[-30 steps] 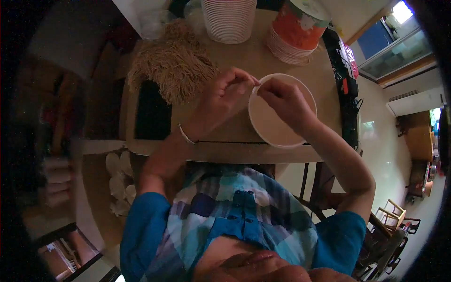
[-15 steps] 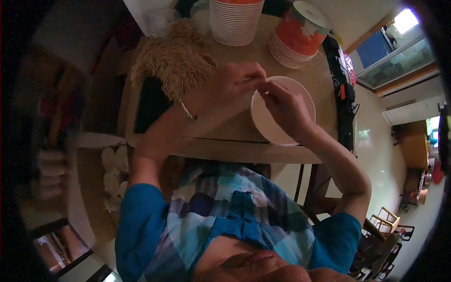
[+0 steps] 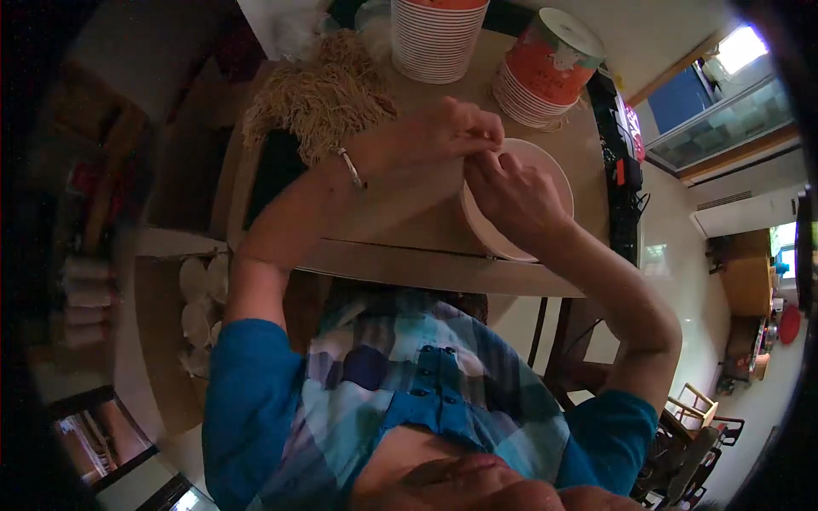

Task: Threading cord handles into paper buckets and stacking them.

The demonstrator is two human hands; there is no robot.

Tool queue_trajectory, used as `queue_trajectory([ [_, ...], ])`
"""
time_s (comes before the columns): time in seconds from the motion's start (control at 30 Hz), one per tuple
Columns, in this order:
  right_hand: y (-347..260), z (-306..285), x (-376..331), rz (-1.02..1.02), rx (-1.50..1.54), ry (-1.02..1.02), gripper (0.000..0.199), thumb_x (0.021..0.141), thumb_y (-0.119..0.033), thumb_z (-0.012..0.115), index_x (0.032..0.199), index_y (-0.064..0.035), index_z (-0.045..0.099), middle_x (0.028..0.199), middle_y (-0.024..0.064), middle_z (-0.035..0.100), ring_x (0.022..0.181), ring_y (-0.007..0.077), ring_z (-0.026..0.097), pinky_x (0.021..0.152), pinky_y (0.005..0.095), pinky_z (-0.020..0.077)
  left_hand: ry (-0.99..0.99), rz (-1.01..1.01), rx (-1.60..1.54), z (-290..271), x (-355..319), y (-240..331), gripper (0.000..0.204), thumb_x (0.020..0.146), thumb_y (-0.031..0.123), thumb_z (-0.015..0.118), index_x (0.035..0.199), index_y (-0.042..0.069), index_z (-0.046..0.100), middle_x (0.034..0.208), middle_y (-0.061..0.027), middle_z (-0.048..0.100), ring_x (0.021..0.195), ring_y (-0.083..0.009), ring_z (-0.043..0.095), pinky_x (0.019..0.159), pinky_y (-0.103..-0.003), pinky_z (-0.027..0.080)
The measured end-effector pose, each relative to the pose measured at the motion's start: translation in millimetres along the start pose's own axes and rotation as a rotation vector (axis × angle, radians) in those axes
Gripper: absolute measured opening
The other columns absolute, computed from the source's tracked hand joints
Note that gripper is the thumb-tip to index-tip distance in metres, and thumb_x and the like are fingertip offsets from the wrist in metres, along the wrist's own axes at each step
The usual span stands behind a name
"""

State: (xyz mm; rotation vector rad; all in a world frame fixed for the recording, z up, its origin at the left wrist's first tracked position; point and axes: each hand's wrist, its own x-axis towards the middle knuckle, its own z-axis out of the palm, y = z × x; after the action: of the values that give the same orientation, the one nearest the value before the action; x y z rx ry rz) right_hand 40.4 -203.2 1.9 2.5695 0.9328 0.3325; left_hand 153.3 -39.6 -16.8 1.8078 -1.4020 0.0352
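A round white paper bucket (image 3: 492,237) stands on the table in front of me. My right hand (image 3: 518,194) reaches over its opening, fingers curled into a pinch near the far left rim. My left hand (image 3: 456,132) meets it there, thumb and fingertips pressed together. Whatever lies between the fingertips is too small or hidden to name. A bracelet circles my left wrist. Beyond my left forearm lies a heap of tan strings (image 3: 324,98), loose and tangled.
Nested white paper buckets (image 3: 434,43) rise at the table's far edge. Right of them, another stack (image 3: 545,72) of orange-printed buckets sits upside down. Dark objects (image 3: 626,170) line the table's right edge. A carton (image 3: 166,341) with white rounded items is below left.
Both hands have shifted slightly right, and my left hand has turned, its fingers more raised. They remain pinched together by the bucket's rim.
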Motion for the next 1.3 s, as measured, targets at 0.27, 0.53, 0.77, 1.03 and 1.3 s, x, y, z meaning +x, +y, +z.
queue_trajectory([
  [0.27,6,-8,7,-0.123,-0.158,0.062,0.035,0.077,-0.014,0.059,0.109,-0.0008,0.056,0.091,0.0089,0.058,0.072,0.0164,0.062,0.047,0.0274,0.0510,-0.088,-0.141,-0.117,-2,0,-3,0.017,0.089,0.022,0.060,0.096,0.006,0.063,0.091,-0.0069,0.065,0.086,-0.0164,0.062,0.078,-0.031,0.049],
  [0.53,5,-9,13,-0.132,-0.219,-0.033,0.033,0.076,-0.014,0.059,0.106,0.0003,0.058,0.086,0.0098,0.060,0.067,0.0151,0.062,0.045,0.0270,0.0489,-0.110,-0.217,-0.359,-2,2,-5,0.014,0.089,0.019,0.059,0.091,0.005,0.063,0.079,0.0007,0.063,0.078,-0.0052,0.055,0.072,-0.024,0.046],
  [0.77,5,-11,15,-0.122,-0.171,-0.013,0.029,0.076,-0.014,0.058,0.101,0.0012,0.056,0.083,0.0093,0.060,0.066,0.0154,0.063,0.046,0.0277,0.0488,-0.166,-0.169,-0.486,-2,3,-18,0.016,0.092,0.020,0.057,0.094,0.004,0.062,0.085,0.0005,0.062,0.083,-0.0072,0.056,0.078,-0.025,0.046],
  [1.03,5,-16,18,-0.104,-0.113,-0.059,0.018,0.078,-0.013,0.057,0.091,-0.0006,0.055,0.076,0.0077,0.060,0.064,0.0166,0.064,0.047,0.0282,0.0496,-0.208,-0.196,-0.517,-5,8,-18,0.017,0.093,0.020,0.057,0.094,0.004,0.062,0.084,0.0016,0.062,0.079,-0.0055,0.055,0.073,-0.023,0.046],
  [1.3,-1,-9,23,-0.048,-0.065,-0.042,0.016,0.078,-0.012,0.058,0.090,-0.0015,0.055,0.077,0.0091,0.062,0.067,0.0171,0.065,0.049,0.0268,0.0505,-0.246,-0.282,-0.603,-8,9,-20,0.014,0.090,0.018,0.061,0.095,0.006,0.066,0.083,0.0033,0.064,0.080,-0.0034,0.054,0.076,-0.022,0.044],
])
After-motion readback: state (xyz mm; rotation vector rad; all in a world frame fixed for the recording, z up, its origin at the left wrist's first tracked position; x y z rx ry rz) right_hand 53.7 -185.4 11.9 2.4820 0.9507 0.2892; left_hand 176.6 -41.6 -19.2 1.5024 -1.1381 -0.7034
